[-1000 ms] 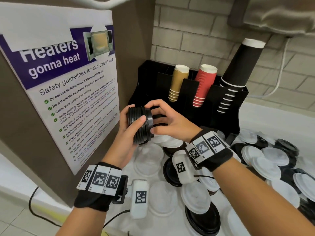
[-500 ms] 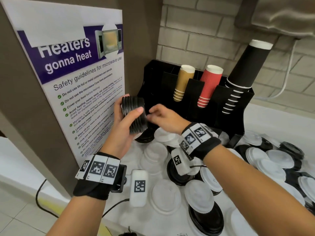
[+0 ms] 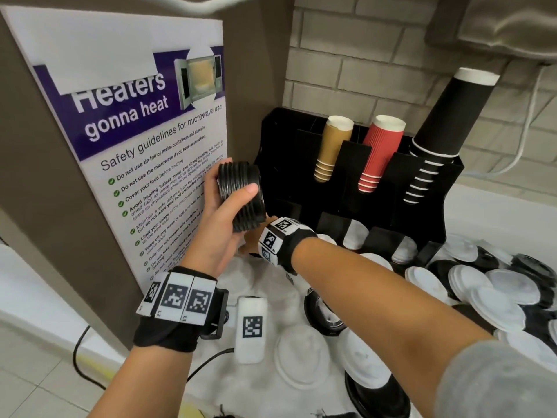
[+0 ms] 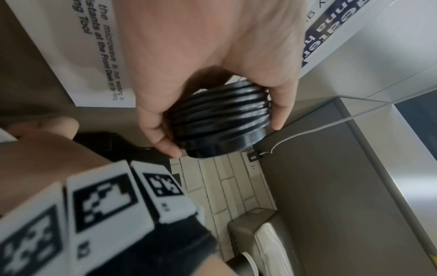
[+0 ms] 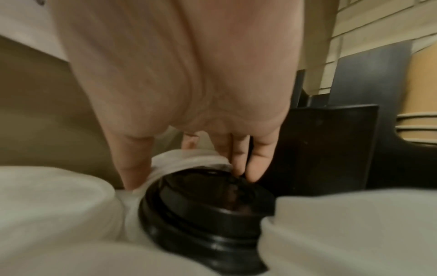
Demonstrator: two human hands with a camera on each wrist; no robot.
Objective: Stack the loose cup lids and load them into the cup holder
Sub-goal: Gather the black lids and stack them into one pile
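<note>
My left hand point(image 3: 238, 182) grips a stack of several black lids point(image 3: 242, 200), held on its side in the air in front of the black cup holder's point(image 3: 289, 152) left end. The left wrist view shows fingers and thumb curled round the stack point(image 4: 220, 121). My right hand point(image 5: 187, 179) is low under that stack, mostly hidden in the head view. Its straight fingertips point(image 5: 250, 173) touch the far rim of a loose black lid point(image 5: 208, 209) lying among white lids point(image 5: 54, 196), with the thumb down at the left.
The holder carries tan cups point(image 3: 331, 149), red cups point(image 3: 379, 155) and black cups point(image 3: 446, 125), with white lids point(image 3: 355, 236) in its lower slots. Loose white and black lids point(image 3: 470, 285) cover the counter to the right. A poster point(image 3: 135, 152) on a brown panel stands close at left.
My right hand has let go of the black stack and dropped beneath it to a loose black lid. My left hand has carried the stack up and left, toward the poster.
</note>
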